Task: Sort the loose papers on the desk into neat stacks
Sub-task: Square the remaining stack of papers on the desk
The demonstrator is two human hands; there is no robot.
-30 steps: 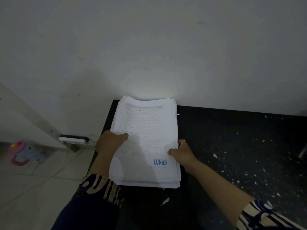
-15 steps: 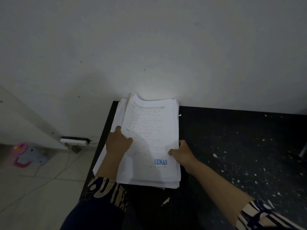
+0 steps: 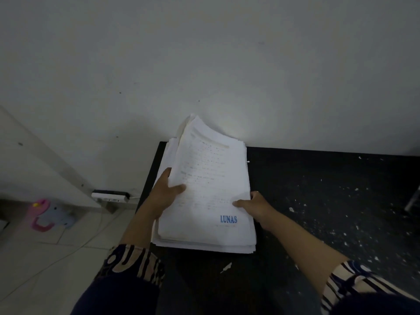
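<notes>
— White paper is what fills the middle: a thick paper stack point(image 3: 204, 196) is set on the left end of the black counter point(image 3: 318, 189), its far edge close to the wall point(image 3: 204, 53).

— And the hands?

— The left hand point(image 3: 166, 194) is placed at the stack's left edge. Its thumb is laid on top of the upper sheets, while the fingers are tucked out of sight beneath them, so a grip is taken on that upper bundle. The far left corner of the bundle is seen raised and curling above the sheets below.

— The right side?

— The right hand point(image 3: 254, 204) is held at the stack's right edge, thumb pressed onto the top page, fingers curled down along the side. The edge of the pile is clasped there.

— Anything readable?

— A blue stamp, "LUNAS" point(image 3: 228, 219), is printed near the lower right of the top page. The handwriting above it is too faint to be made out.

— What else is shown?

— White flecks are scattered over the counter, and one paper scrap point(image 3: 226, 267) is lying just in front of the stack. Patterned sleeves are worn on both arms. Down on the tiled floor point(image 3: 56, 258), a white power strip point(image 3: 109, 196) is seen by the wall, and a pink and blue toy point(image 3: 48, 215) is lying further left.
</notes>
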